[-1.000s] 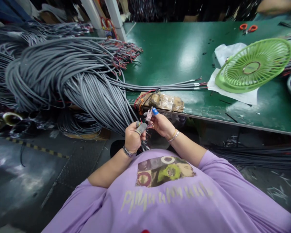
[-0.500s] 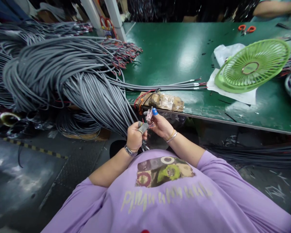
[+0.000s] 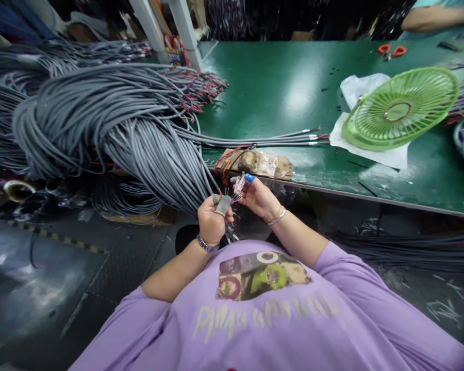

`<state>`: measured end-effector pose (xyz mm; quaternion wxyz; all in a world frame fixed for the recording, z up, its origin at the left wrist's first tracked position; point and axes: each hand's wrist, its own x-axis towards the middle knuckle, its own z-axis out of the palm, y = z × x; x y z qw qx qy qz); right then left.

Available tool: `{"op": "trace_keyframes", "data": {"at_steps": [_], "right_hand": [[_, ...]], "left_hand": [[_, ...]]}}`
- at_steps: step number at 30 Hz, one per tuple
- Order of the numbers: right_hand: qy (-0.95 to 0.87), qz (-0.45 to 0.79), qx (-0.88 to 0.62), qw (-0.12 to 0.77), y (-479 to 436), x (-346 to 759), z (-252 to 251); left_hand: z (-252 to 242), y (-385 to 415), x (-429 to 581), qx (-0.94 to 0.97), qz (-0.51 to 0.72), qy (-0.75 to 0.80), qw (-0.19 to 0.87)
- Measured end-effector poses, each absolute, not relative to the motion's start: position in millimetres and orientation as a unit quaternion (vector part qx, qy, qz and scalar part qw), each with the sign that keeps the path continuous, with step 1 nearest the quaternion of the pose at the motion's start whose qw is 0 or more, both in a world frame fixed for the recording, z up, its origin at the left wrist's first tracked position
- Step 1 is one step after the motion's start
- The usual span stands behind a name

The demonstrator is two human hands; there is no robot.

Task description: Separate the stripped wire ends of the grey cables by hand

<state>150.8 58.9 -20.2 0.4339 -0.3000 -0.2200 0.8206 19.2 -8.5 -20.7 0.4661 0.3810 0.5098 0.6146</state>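
Note:
My left hand (image 3: 212,219), with grey finger cots and a wristwatch, is closed round the end of a grey cable (image 3: 225,200) whose thin coloured wires stick up from the fist. My right hand (image 3: 258,197), with a blue cot on one fingertip and a bracelet at the wrist, pinches those wire ends together with a small pink-white piece (image 3: 239,183). Both hands meet just below the front edge of the green table (image 3: 278,87). The cable runs back into a huge pile of grey cables (image 3: 112,123) on my left.
A taped block with red wires (image 3: 257,162) lies at the table edge above my hands. Several cable ends (image 3: 294,138) stretch across the table. A green fan grille (image 3: 402,108) rests on white paper at right. Orange scissors (image 3: 391,50) and another person's arm (image 3: 429,18) are far right.
My hands stay together on the wire ends with only small finger shifts. The view has tilted slightly, so the table sits lower in the picture.

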Motion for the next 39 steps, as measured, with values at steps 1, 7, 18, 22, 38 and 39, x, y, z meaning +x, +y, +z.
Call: {"op": "trace_keyframes", "data": {"at_steps": [1, 7, 18, 22, 38, 39], "right_hand": [[-0.216, 0.823, -0.296, 0.435, 58, 150, -21], [-0.18, 0.822, -0.297, 0.452, 56, 144, -20], [-0.166, 0.811, -0.288, 0.482, 58, 136, -19], [-0.156, 0.815, -0.282, 0.481, 56, 137, -22], [-0.226, 0.824, -0.302, 0.422, 54, 150, -20], [-0.226, 0.821, -0.303, 0.427, 54, 150, -20]], "left_hand": [[-21, -7, 21, 0.38, 0.616, 0.51, 0.464], [-25, -2, 25, 0.391, 0.618, 0.508, 0.455], [-34, -5, 23, 0.41, 0.583, 0.522, 0.469], [-35, -9, 22, 0.413, 0.58, 0.52, 0.471], [-32, -14, 17, 0.417, 0.624, 0.501, 0.431], [-32, -13, 17, 0.416, 0.624, 0.502, 0.431]]}}
